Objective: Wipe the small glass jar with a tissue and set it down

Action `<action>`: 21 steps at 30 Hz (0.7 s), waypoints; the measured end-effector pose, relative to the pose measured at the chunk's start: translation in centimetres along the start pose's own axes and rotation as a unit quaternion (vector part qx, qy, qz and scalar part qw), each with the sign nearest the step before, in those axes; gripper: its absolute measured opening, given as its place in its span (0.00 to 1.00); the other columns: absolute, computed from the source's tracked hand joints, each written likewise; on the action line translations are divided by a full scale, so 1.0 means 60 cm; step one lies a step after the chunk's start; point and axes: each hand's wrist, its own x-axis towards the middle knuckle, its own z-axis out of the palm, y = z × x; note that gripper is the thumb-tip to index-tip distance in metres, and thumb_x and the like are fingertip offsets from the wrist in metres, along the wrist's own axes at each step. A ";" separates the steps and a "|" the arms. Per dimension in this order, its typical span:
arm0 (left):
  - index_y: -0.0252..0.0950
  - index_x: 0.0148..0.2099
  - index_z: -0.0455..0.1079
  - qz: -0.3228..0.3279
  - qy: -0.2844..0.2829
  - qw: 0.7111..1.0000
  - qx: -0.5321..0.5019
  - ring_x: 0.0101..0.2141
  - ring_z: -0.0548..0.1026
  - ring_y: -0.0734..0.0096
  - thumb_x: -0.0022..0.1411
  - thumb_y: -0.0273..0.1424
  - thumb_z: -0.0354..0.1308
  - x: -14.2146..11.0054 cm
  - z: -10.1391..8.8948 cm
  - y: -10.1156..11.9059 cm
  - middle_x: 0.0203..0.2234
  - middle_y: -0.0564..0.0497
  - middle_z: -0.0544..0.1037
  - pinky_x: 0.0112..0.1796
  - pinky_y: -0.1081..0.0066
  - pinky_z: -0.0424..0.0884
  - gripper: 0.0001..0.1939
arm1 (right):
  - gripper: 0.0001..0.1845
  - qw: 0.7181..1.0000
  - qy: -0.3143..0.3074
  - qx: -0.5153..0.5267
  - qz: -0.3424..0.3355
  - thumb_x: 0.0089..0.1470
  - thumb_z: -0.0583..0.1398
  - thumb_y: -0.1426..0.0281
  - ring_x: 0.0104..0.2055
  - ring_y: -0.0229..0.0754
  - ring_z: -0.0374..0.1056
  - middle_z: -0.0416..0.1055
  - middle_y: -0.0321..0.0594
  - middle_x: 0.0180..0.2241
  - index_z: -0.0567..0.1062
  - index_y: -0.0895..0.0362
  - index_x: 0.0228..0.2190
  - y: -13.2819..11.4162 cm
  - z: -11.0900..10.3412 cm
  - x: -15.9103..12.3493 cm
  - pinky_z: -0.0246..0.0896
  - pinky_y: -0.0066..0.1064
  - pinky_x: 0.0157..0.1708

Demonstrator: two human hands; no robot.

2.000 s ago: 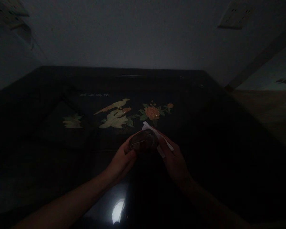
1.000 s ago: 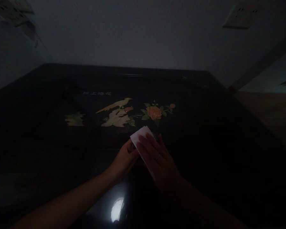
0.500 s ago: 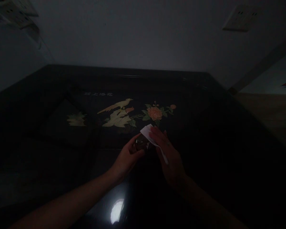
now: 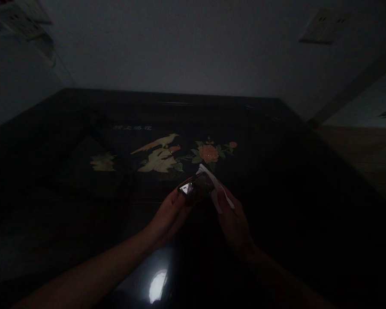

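Note:
A dark, shiny, partly see-through object point(image 4: 203, 183) is held over the tabletop between my hands. Its exact kind is hard to make out in the dim light. My left hand point(image 4: 171, 210) grips its left end, where a bright reflection shows. White tissue point(image 4: 217, 184) lies folded in my right hand point(image 4: 233, 214), its edges sticking out past the fingers. The tissue is against or close beside the right side of the dark object. Most of my right fingers are hidden behind the tissue.
The black glossy table point(image 4: 141, 253) carries an inlaid picture of a bird point(image 4: 161, 141) and a peony point(image 4: 208, 153). A pale wall point(image 4: 167, 47) stands behind it. One wall socket point(image 4: 321, 26) is at upper right, others point(image 4: 21, 23) at upper left.
The dark object has turned and more of it shows, with a brighter reflection on its left end. The tissue has tilted steeper and shifted right with my right hand.

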 end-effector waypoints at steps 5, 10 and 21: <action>0.32 0.49 0.73 -0.004 -0.009 0.999 -0.048 0.58 0.64 0.56 0.51 0.42 0.67 0.004 -0.001 0.002 0.50 0.42 0.76 0.62 0.61 0.52 0.27 | 0.25 0.997 -0.023 -0.052 -0.043 0.64 0.47 0.59 0.66 0.44 0.50 0.57 0.38 0.63 0.60 0.50 0.61 0.002 0.009 -0.012 0.43 0.46 0.65; 0.32 0.54 0.69 -0.017 -0.026 0.998 -0.064 0.59 0.64 0.56 0.54 0.42 0.65 0.011 -0.002 0.004 0.52 0.43 0.74 0.62 0.60 0.53 0.29 | 0.25 0.976 -0.061 -0.141 -0.154 0.66 0.46 0.66 0.68 0.41 0.43 0.46 0.31 0.66 0.52 0.43 0.63 0.017 0.006 -0.019 0.42 0.45 0.66; 0.32 0.49 0.73 -0.018 -0.032 0.999 0.000 0.59 0.63 0.52 0.46 0.43 0.70 -0.005 -0.002 -0.003 0.51 0.41 0.75 0.62 0.58 0.53 0.30 | 0.24 0.997 0.001 -0.064 -0.048 0.64 0.49 0.60 0.64 0.45 0.54 0.61 0.37 0.61 0.60 0.47 0.60 0.006 0.005 -0.006 0.47 0.48 0.64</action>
